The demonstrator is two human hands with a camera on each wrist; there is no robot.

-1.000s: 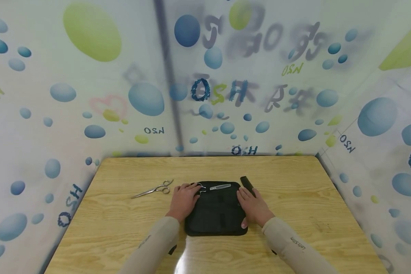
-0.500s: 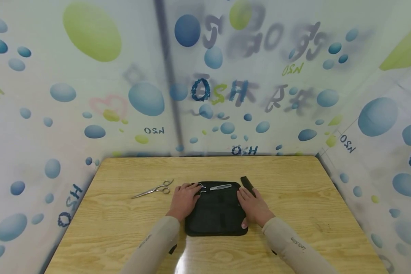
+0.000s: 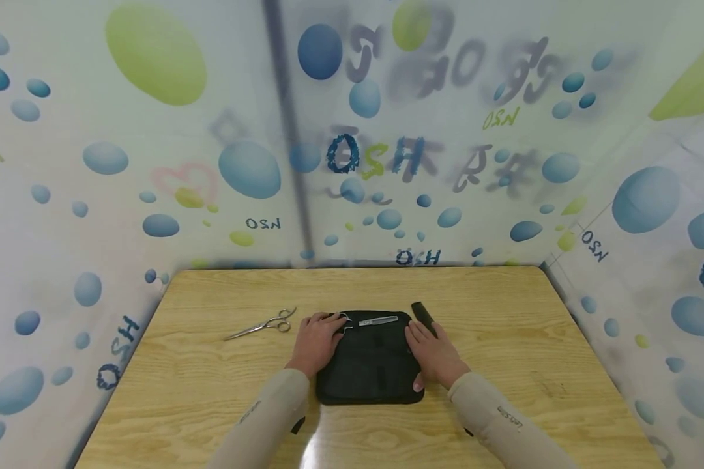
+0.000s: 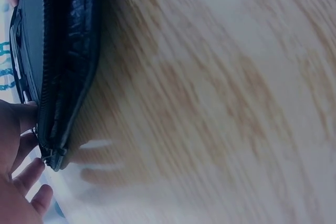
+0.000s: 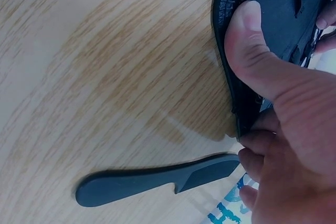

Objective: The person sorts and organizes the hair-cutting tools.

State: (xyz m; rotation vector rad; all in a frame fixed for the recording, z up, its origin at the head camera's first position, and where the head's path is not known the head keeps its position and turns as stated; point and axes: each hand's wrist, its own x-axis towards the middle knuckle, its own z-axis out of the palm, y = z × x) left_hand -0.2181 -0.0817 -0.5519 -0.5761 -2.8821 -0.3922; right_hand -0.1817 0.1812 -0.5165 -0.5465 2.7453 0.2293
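A black zip case [image 3: 369, 371] lies flat on the table, its zip edge facing the left wrist view. Silver scissors [image 3: 378, 320] lie across its upper part, their blades pointing right and a black band crossing them. My left hand [image 3: 315, 343] is at the case's upper left corner, thumb and fingers at the scissors' finger rings, partly covering them. On the right side, my right hand [image 3: 436, 355] grips the case: in the right wrist view the thumb [image 5: 247, 40] presses on its top while the fingers curl at its edge.
A second pair of silver scissors [image 3: 262, 325] lies left of the case. A black comb [image 3: 422, 316] with a handle lies beyond the right hand, close to its fingers. The wooden table [image 3: 211, 404] meets a patterned wall [image 3: 457, 247] at its far edge.
The scissors on the case have slid very slightly to the right. Both hands keep nearly the same places, and the case has not visibly moved.
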